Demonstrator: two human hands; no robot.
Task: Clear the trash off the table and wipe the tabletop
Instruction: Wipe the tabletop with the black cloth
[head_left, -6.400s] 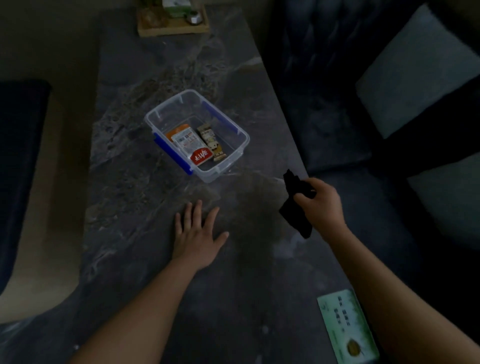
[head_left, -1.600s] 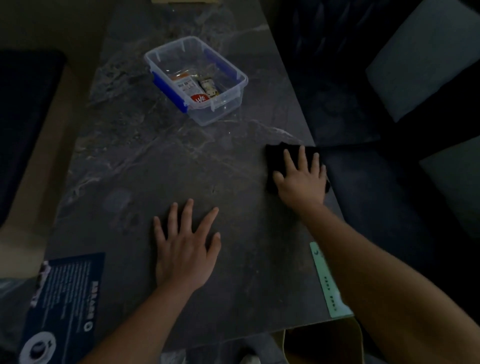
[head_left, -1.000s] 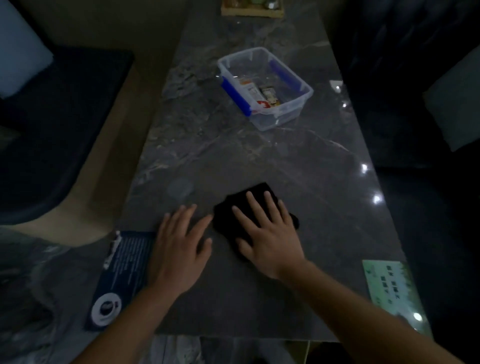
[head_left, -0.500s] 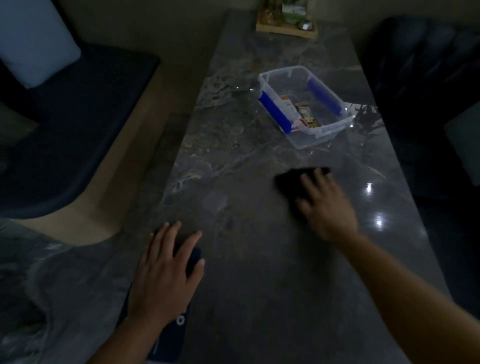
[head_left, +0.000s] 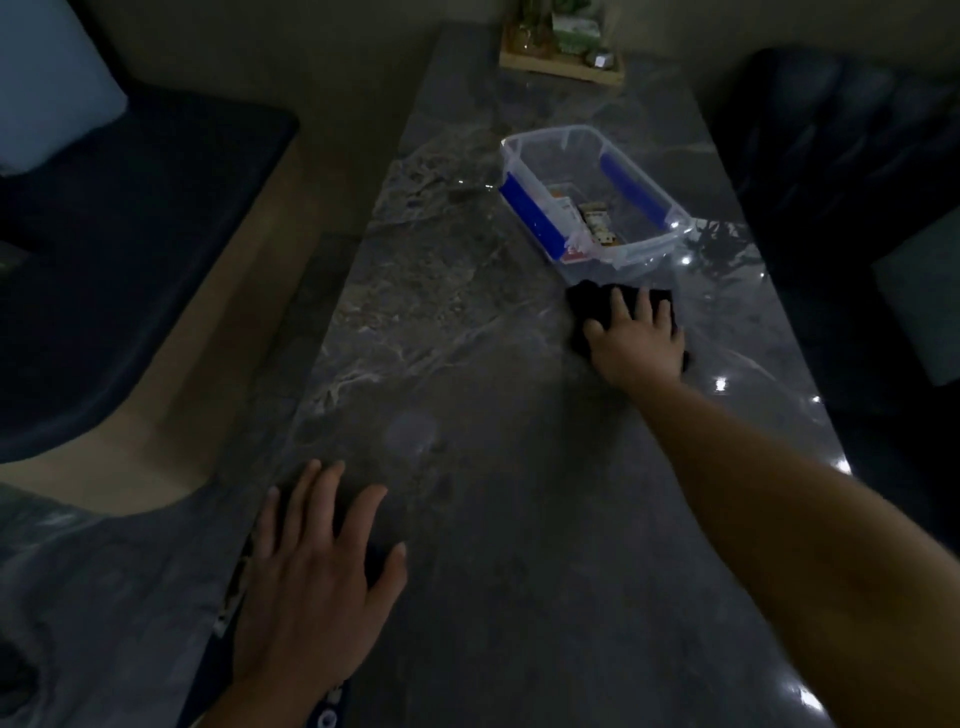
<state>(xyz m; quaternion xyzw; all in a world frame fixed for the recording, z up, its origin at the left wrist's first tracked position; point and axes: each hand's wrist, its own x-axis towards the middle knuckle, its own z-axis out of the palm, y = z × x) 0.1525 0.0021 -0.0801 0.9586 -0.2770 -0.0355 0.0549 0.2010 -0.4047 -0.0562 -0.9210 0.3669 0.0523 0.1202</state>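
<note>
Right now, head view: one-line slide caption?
Right hand presses black cloth on marble tabletop beside clear bin; left hand flat.

On the table (head_left: 467, 364): bin (head_left: 592, 192) at one o'clock with packets (head_left: 597, 228) inside, tray (head_left: 561, 67) beyond it at twelve. Just before the bin, cloth (head_left: 587, 306) flat under the right hand (head_left: 636, 343). At seven o'clock, left hand (head_left: 306, 587) flat over a card (head_left: 330, 712) at the near edge.

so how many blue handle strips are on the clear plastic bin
2. One blue strip runs along the left long side of the clear plastic bin, the other along its right long side. None seem hidden.
</note>
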